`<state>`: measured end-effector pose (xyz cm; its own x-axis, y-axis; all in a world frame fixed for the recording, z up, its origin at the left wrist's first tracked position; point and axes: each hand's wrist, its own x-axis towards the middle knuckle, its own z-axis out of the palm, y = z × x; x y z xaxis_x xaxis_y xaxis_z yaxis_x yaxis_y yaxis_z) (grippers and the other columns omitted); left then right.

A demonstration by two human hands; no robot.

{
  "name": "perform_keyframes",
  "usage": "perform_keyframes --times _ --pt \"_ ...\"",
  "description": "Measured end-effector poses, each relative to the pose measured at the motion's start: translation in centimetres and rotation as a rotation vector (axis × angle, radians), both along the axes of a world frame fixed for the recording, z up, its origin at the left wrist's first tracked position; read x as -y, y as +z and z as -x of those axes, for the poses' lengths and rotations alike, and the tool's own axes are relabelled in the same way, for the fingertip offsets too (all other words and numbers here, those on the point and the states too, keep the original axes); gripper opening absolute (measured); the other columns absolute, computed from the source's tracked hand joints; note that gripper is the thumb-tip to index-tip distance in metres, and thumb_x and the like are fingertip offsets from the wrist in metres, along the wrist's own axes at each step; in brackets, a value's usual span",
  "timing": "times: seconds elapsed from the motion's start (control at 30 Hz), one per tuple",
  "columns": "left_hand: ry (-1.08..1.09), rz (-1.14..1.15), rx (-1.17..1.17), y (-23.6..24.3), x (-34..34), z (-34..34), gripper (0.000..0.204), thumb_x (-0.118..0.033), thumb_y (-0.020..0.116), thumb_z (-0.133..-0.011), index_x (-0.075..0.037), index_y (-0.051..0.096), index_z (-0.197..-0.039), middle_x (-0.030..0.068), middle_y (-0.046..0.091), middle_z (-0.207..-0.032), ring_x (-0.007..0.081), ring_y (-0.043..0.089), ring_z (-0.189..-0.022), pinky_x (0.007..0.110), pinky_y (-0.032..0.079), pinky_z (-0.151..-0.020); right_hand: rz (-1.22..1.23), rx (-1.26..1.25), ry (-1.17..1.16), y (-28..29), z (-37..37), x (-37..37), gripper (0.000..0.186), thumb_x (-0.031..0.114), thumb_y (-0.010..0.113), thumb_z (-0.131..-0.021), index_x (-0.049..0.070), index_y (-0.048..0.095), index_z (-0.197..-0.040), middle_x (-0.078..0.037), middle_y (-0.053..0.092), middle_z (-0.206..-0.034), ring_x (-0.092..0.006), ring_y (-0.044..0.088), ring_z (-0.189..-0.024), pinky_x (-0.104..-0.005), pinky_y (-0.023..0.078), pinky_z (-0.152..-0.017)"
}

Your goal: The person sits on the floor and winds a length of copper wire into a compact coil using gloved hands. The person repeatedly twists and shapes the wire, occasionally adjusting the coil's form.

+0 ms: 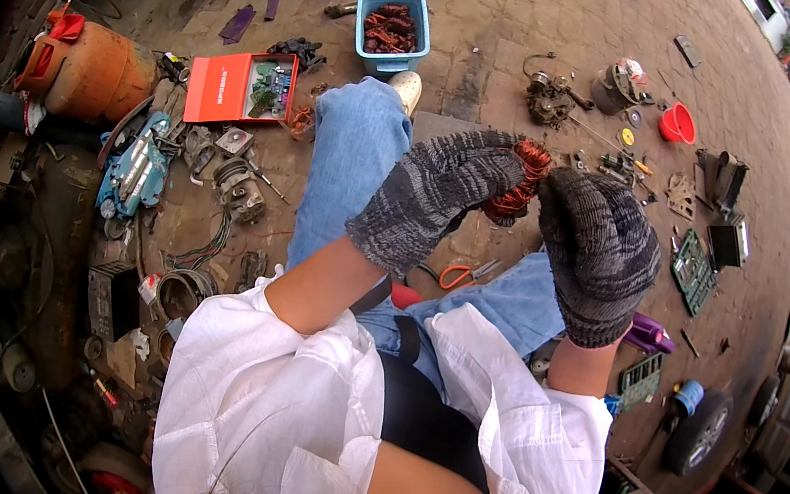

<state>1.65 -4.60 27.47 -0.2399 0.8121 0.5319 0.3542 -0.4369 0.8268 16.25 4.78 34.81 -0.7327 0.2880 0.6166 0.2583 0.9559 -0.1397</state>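
Both my hands wear grey knit gloves and are raised over my jeans-clad legs. My left hand (437, 197) grips a bundle of reddish copper wire (517, 185) from the left side. My right hand (601, 256) closes on the same bundle from the right, its back turned to the camera. Most of the coil is hidden between the two gloves. Orange-handled scissors (467, 275) lie on the ground below my hands, between my legs.
A blue bin (394, 27) with more copper wire stands beyond my foot. A red box (235, 88), an orange gas cylinder (87, 67), motor parts, circuit boards (693, 271), a red bowl (677, 123) and tools litter the paved ground all around.
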Motion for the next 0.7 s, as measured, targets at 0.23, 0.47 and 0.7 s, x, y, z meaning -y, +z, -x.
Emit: perform_keyframes --times 0.23,0.47,0.7 --pt "0.000 -0.005 0.079 -0.1 -0.2 0.1 0.031 -0.015 0.055 -0.085 -0.001 0.054 -0.112 0.0099 0.058 -0.109 0.0128 0.057 -0.096 0.024 0.046 -0.083 0.239 -0.131 -0.036 -1.4 -0.3 -0.1 0.018 0.001 0.071 -0.068 0.003 0.064 -0.085 -0.008 0.063 -0.078 -0.0154 0.060 -0.065 -0.0252 0.048 -0.058" --pt "0.102 -0.011 -0.262 0.1 -0.1 0.7 0.028 -0.010 0.049 -0.086 -0.008 0.056 -0.114 0.0089 0.055 -0.115 0.0183 0.054 -0.103 0.028 0.044 -0.089 0.200 -0.106 0.007 -0.8 0.0 -0.3 0.019 0.001 0.071 -0.068 0.002 0.064 -0.086 -0.008 0.063 -0.076 -0.0133 0.059 -0.063 -0.0231 0.047 -0.056" --pt "0.046 0.030 -0.214 0.0 -0.2 0.7 0.029 -0.009 0.047 -0.087 -0.011 0.055 -0.114 0.0080 0.053 -0.117 0.0212 0.052 -0.106 0.030 0.042 -0.092 0.412 -0.133 -0.039 -1.2 -0.4 0.1 0.020 0.004 0.068 -0.070 0.004 0.063 -0.089 -0.009 0.063 -0.083 -0.0195 0.059 -0.074 -0.0281 0.047 -0.066"
